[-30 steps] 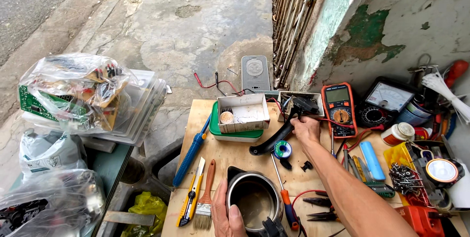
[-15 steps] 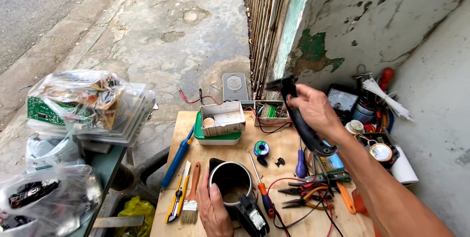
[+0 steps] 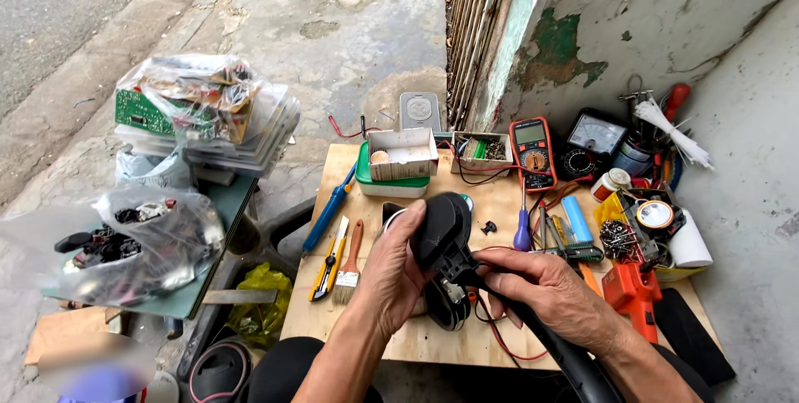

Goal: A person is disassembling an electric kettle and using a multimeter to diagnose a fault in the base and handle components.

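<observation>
Now, left hand (image 3: pixel 391 274): cups the rounded head of the black plastic appliance housing (image 3: pixel 439 232), fingers curled over its left side; half a second ago it lay lower, on the rim of the round metal pot.
Right hand (image 3: pixel 545 286): closed around the neck of the housing where the long black handle (image 3: pixel 558 353) begins; earlier it held this part high, up by the far edge of the table.
Housing: now low and central above the plywood table (image 3: pixel 499 345), between both hands, covering the pot seen before.
Left of hands: a yellow utility knife (image 3: pixel 330 260) and a paintbrush (image 3: pixel 349 263) lie side by side, with a blue-handled tool (image 3: pixel 329 207) beyond them, all unmoved.
Far edge: a white box on a green tray (image 3: pixel 391 180), a red multimeter (image 3: pixel 533 153) and an analogue meter (image 3: pixel 595 136).
Right side: a blue cylinder (image 3: pixel 576 220), a purple-handled screwdriver (image 3: pixel 522 232) and an orange tool (image 3: pixel 628 286).
Off table: bags of parts (image 3: pixel 141 245) on a side stand.
</observation>
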